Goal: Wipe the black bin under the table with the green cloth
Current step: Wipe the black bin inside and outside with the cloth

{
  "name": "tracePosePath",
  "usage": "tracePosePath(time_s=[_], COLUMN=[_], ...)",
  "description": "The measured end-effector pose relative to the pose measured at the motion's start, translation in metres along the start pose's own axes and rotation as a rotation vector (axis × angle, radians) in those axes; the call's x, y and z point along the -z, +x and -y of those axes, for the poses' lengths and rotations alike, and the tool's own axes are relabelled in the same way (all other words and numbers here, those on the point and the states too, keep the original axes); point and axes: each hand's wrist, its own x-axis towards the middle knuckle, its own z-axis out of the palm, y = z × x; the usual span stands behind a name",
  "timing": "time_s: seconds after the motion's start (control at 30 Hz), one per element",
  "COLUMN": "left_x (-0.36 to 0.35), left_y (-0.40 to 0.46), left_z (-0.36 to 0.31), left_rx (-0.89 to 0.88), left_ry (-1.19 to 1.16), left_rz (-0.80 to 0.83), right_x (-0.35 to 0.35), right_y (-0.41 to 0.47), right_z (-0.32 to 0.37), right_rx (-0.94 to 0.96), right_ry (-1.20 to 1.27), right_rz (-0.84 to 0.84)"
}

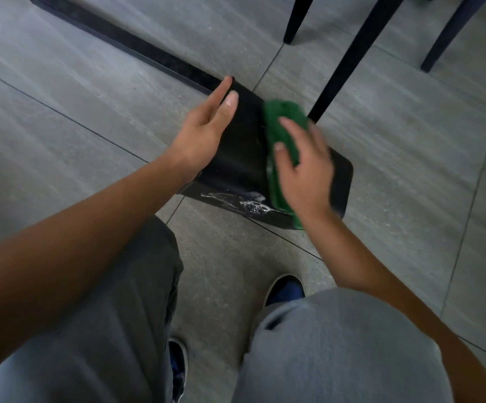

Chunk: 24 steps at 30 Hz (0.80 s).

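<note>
Nearest the camera are the person's knees in grey trousers (337, 344), with a dark blue shoe (285, 289) planted on the grey tiled floor (90, 126) between them and a second shoe partly hidden beneath the left leg. Just beyond the feet the black bin (241, 146) lies tipped over on the floor, its long axis running from the near right to the far left, so that one end faces the person and the other points away toward the dark furniture. Whether the near end is the mouth or the base cannot be told, and nothing of the inside shows. A patch of white suds (244, 203) clings to the near edge of the bin. The right hand (303, 170) lies flat with fingers spread loosely, pressing the green cloth (282, 126) against the upper right side of the bin; the cloth stretches along the bin's length from the near edge to the far end. The left hand (204, 132) rests open against the bin's left side, fingers nearly straight, thumb lying across the top surface, steadying rather than clutching. Farther off, a long black bar (125, 45) runs diagonally across the floor to the bin's far end, and black chair legs (349, 56) stand just behind the cloth.
</note>
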Motion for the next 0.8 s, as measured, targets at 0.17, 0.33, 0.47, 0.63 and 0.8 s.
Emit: tracePosePath(time_s=[0.17, 0.33, 0.47, 0.63, 0.8], left_x=[0.004, 0.002, -0.011, -0.004, -0.001], left_y=[0.003, 0.003, 0.002, -0.002, -0.003], left_z=[0.005, 0.005, 0.003, 0.01, 0.007], left_rx=[-0.032, -0.026, -0.032, -0.053, -0.01], left_ry=[0.008, 0.053, 0.02, 0.069, 0.078], left_rz=[0.006, -0.016, -0.019, -0.027, -0.055], right_x=[-0.007, 0.024, 0.005, 0.005, 0.017], right_y=[-0.018, -0.016, -0.019, -0.019, -0.006], right_z=[0.009, -0.053, 0.008, -0.011, -0.025], right_rx=[0.275, -0.464, -0.1, 0.04, -0.603], right_ry=[-0.158, -0.057, 0.005, 0.003, 0.037], right_rz=[0.032, -0.077, 0.02, 0.091, -0.101])
